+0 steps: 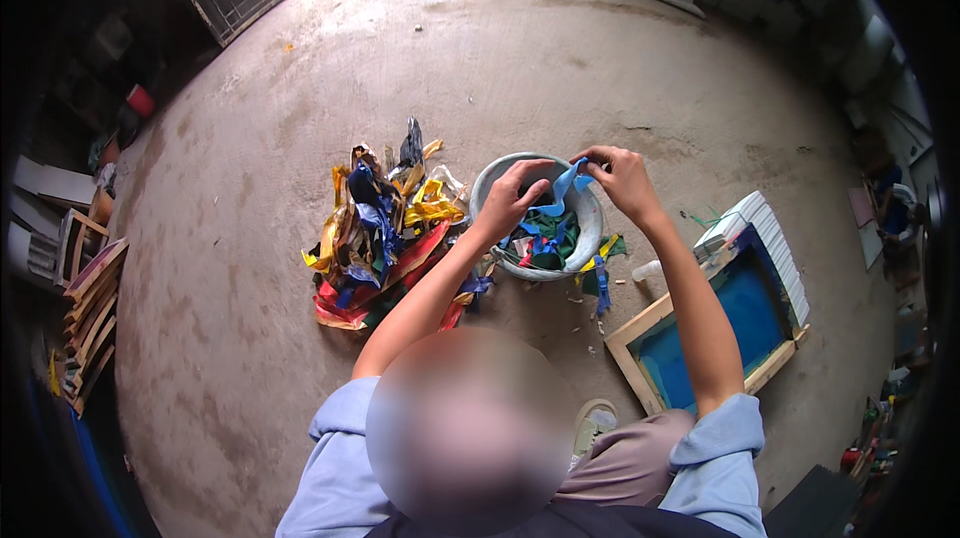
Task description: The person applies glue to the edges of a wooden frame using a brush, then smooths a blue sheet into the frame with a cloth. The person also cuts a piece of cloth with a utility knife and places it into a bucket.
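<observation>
A light blue strip of thin material (564, 187) hangs over the mouth of a grey bucket (592, 238). My right hand (622, 182) pinches its upper end at the bucket's far right rim. Above the left part of the rim, my left hand (511, 200) has its thumb and fingers apart, close to the strip's lower end and holding nothing I can see. Inside the bucket lie green, blue and red scraps (545, 241). Just left of it is a loose heap of yellow, blue, red and black torn scraps (385, 228).
To the right, a wooden frame with a blue panel (725, 323) lies beside a white ribbed block (768, 238). A small white bottle (647, 271) and blue and yellow scraps (601, 278) are near the bucket. Stacked wooden pieces (92, 318) stand at far left.
</observation>
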The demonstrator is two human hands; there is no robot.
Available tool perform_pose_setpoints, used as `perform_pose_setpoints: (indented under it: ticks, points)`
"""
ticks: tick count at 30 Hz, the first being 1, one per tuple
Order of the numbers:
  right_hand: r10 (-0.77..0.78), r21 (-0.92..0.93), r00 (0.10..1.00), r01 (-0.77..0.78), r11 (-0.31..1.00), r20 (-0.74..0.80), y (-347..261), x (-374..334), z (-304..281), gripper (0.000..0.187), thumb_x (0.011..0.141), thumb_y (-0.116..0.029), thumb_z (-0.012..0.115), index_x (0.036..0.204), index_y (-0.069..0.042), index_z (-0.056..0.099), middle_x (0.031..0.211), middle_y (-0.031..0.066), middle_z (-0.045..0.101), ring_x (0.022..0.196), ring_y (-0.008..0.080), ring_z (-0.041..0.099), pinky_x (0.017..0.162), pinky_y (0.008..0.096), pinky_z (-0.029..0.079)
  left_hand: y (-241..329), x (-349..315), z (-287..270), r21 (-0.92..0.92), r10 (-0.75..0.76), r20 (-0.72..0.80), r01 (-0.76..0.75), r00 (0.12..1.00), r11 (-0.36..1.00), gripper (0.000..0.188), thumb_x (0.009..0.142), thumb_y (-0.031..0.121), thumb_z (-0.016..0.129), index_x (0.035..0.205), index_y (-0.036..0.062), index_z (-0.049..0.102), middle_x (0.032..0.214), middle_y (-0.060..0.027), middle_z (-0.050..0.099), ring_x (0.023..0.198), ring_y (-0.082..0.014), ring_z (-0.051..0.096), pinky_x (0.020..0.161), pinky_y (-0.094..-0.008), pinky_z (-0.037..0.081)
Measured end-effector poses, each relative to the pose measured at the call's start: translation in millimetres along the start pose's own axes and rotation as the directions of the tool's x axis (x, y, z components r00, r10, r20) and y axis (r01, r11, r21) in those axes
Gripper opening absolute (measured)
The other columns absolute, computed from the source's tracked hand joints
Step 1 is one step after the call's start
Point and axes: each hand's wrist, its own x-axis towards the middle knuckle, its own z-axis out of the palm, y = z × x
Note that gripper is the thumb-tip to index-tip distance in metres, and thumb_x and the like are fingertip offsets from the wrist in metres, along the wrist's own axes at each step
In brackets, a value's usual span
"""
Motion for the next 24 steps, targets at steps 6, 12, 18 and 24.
perform_pose_setpoints:
  ticks: [6,12,18,24]
  points:
    - [0.085,0.195,0.996,-0.081,0.977,-0.013,-23.5,-6.3,-27.7,0.017,0.086,-0.004,0.056,0.098,-0.001,0.069,0.082,0.0104,0.070,0.079,0.0153,0.068,0.072,0.0293,0.055,40.6,14.2,-3.8,-0.168,-0.028,0.197,0.062,0.980,0.984,0.032,0.088,0.016,0.064,0.117,0.0035,0.060,0.106,-0.0084,0.067,0.099,-0.0141,0.061,0.088,-0.0288,0.047]
    - [0.251,0.464,0.945,-0.131,0.876,-0.209,-6.6,-18.4,-30.9,0.018,0.091,-0.004,0.051,0.101,0.005,0.064,0.091,0.0099,0.067,0.086,0.0176,0.067,0.082,0.0296,0.056,20.7,1.1,-13.0,0.134,-0.186,0.250,0.156,0.950,0.979,0.016,0.085,0.015,0.067,0.097,0.0039,0.069,0.083,-0.0063,0.070,0.079,-0.0100,0.064,0.072,-0.0269,0.051]
    - [0.282,0.284,0.860,-0.169,0.944,-0.424,25.2,-12.6,-6.8,0.014,0.087,-0.005,0.057,0.096,0.000,0.067,0.085,0.0102,0.070,0.077,0.0179,0.069,0.070,0.0288,0.055,-62.5,-29.1,-22.7,0.401,-0.117,0.156,0.046,0.981,0.915,0.016,0.086,0.016,0.061,0.095,0.0053,0.070,0.087,-0.0130,0.070,0.082,-0.0253,0.068,0.075,-0.0342,0.052]
    - [0.193,-0.222,0.981,-0.181,0.958,0.032,122.6,-22.9,78.8,0.029,0.078,-0.008,0.065,0.107,-0.006,0.064,0.101,0.0200,0.063,0.098,0.0347,0.062,0.088,0.0400,0.049,-113.8,-24.1,21.3,0.898,-0.449,0.270,-0.055,0.852,0.436,0.015,0.081,0.019,0.061,0.081,0.0105,0.073,0.080,-0.0152,0.068,0.085,-0.0255,0.067,0.090,-0.0447,0.043]
